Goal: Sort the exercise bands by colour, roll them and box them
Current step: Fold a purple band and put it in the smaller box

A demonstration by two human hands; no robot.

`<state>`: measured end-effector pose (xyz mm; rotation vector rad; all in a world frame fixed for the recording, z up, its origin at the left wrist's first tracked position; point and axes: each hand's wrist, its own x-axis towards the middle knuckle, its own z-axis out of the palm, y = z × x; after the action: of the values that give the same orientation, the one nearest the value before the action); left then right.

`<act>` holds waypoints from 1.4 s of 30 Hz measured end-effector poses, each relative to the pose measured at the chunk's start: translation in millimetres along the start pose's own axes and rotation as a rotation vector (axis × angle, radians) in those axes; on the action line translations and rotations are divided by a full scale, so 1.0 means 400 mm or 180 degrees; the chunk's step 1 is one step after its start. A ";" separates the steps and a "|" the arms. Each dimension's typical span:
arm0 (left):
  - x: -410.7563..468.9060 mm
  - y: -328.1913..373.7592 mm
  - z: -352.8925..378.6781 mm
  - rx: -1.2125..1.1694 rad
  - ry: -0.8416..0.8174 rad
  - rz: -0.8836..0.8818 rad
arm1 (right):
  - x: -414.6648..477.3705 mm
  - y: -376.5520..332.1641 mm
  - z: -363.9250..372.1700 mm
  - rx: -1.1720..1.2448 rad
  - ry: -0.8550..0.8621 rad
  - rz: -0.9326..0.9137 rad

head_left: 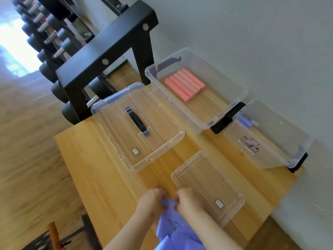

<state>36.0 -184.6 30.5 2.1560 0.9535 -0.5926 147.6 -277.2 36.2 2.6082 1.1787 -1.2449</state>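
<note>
We are pinching the near end of a soft purple band (168,203) with both hands: left hand (151,199) and right hand (187,201) are curling their fingertips onto it, low on the wooden tabletop (108,168). The rest of the band is trailing crumpled toward us. A small flat clear lid (203,181) is lying just beside the right hand. A bigger clear lid (162,123) with a black handle is lying further out. Behind it, a clear plastic box (173,103) is holding a neat row of pink rolls (185,83). A smaller box (243,147) is holding one purple roll (245,121). A black dumbbell rack (108,51) is crowding the tabletop's far left corner.
</note>
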 end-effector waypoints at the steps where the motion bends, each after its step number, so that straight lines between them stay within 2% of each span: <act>1: -0.005 0.002 0.000 0.0140 0.0131 -0.0041 | 0.002 0.005 0.008 -0.0106 0.0118 -0.0067; 5: -0.026 -0.013 0.001 0.0567 0.0700 -0.0344 | -0.029 -0.001 0.018 -0.0476 0.0976 -0.0367; 8: -0.037 -0.040 0.010 0.0545 0.0834 -0.0384 | -0.013 0.022 0.057 -0.0391 0.1140 -0.0489; 10: -0.040 -0.055 0.017 0.0258 0.0859 -0.0353 | -0.012 0.030 0.071 -0.0266 0.1126 -0.0540; 12: -0.034 -0.072 0.021 -0.0408 0.0873 -0.0355 | -0.024 0.028 0.058 -0.0004 0.1081 -0.0632; 14: -0.029 -0.082 0.020 -0.1473 0.0823 -0.0506 | -0.020 0.032 0.052 0.0430 0.0897 -0.0562; 16: -0.033 -0.086 0.008 -0.2625 0.0822 -0.0681 | -0.013 0.031 0.039 0.1011 0.0673 -0.0454; 18: -0.043 -0.081 -0.018 -0.3389 0.0621 -0.0748 | -0.013 0.020 0.011 0.1734 0.0470 -0.0298; 21: -0.060 -0.073 -0.072 -0.3829 0.0387 -0.0723 | -0.023 0.001 -0.041 0.2638 0.0229 -0.0225; 25: -0.079 -0.051 -0.168 -0.4074 0.0516 -0.0622 | -0.042 -0.015 -0.129 0.3004 0.0347 -0.0393; 29: -0.126 0.000 -0.303 -0.4292 0.0713 -0.0211 | -0.085 -0.058 -0.258 0.3074 0.0492 -0.0693; 38: -0.324 0.172 -0.633 -0.3955 0.0868 0.1167 | -0.265 -0.203 -0.540 0.3115 0.0318 -0.1410; 42: -0.416 0.242 -0.752 -0.3727 0.0964 0.1657 | -0.358 -0.283 -0.650 0.3108 0.0531 -0.1862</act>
<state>43.9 -82.3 372.7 1.2977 0.5790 0.4853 189.8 -202.9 342.0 3.1276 1.8019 -2.2038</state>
